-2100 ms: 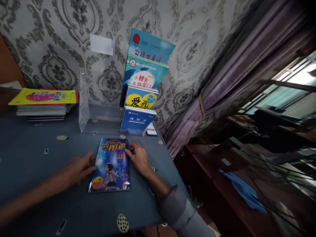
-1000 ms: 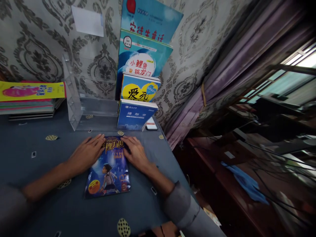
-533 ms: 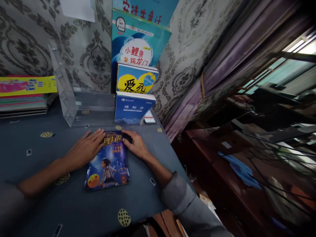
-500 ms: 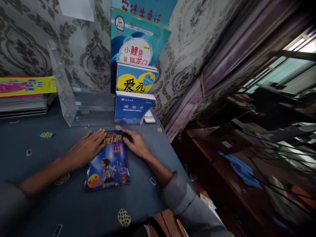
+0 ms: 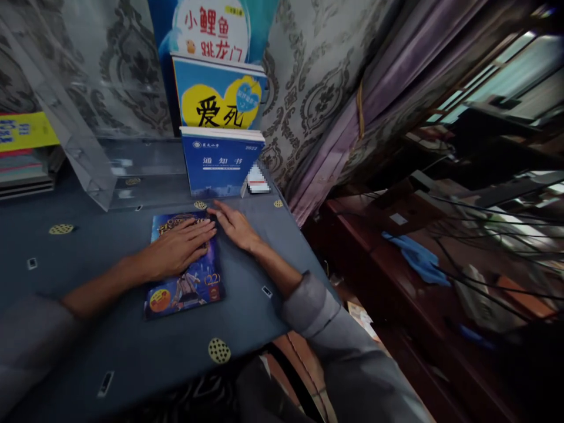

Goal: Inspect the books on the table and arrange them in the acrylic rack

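A blue book [image 5: 200, 288] lies flat on the table with a cartoon figure and the number 22 on its cover. Across its upper half rests my left hand [image 5: 178, 249], palm down with fingers stretched out, hiding part of the title. My right hand [image 5: 235, 226] is on the table at the book's upper right corner, its fingers extended and the fingertips close to the edge. Beyond the book stands a clear plastic rack [image 5: 150, 191], with blue booklets [image 5: 227, 161] upright at its right end.
Behind the booklets stand a blue-and-yellow book [image 5: 220, 88] and a teal book [image 5: 259, 29]. A stack of books [image 5: 24, 170] is at the far left. The blue-grey table [image 5: 132, 358] ends at the right, beside a curtain [image 5: 317, 176] and a dark red cabinet [image 5: 370, 264] with cables.
My left hand has moved right, from the book's left edge onto the middle of its cover. My right hand stays by the upper right corner. The camera view has tilted down and closer.
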The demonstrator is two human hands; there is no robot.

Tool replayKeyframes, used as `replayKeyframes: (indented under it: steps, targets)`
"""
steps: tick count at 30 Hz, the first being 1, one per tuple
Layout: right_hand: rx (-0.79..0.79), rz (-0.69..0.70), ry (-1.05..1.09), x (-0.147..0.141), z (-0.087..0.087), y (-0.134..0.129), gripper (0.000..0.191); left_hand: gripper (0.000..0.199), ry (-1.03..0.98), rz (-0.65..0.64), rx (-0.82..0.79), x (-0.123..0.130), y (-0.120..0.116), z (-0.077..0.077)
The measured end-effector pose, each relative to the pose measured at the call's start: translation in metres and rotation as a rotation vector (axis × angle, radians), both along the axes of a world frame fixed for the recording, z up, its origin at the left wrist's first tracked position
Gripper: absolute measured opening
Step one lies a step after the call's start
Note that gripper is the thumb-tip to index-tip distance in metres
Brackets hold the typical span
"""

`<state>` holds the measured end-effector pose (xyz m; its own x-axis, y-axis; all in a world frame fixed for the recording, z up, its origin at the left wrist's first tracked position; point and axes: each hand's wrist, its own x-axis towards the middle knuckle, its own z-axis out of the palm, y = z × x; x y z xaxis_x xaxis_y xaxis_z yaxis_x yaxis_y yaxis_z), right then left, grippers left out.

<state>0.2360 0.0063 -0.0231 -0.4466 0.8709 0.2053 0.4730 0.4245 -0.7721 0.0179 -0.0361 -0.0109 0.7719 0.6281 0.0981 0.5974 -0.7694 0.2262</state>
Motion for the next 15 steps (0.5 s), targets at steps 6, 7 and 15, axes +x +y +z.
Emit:
replayKeyframes:
  steps: [6, 7, 15]
  targets:
    - [0.053, -0.008, -0.049, -0.003, -0.001, -0.002, 0.041, 0.051, -0.011, -0.147, -0.173, 0.006, -0.051, 0.01]
    - [0.064, -0.008, -0.057, -0.003, -0.001, -0.003, 0.04, 0.051, -0.014, -0.17, -0.203, 0.007, -0.061, 0.012]
    - [0.137, -0.006, -0.127, -0.006, 0.004, -0.01, 0.041, 0.069, -0.016, -0.235, -0.247, 0.007, -0.092, 0.019]
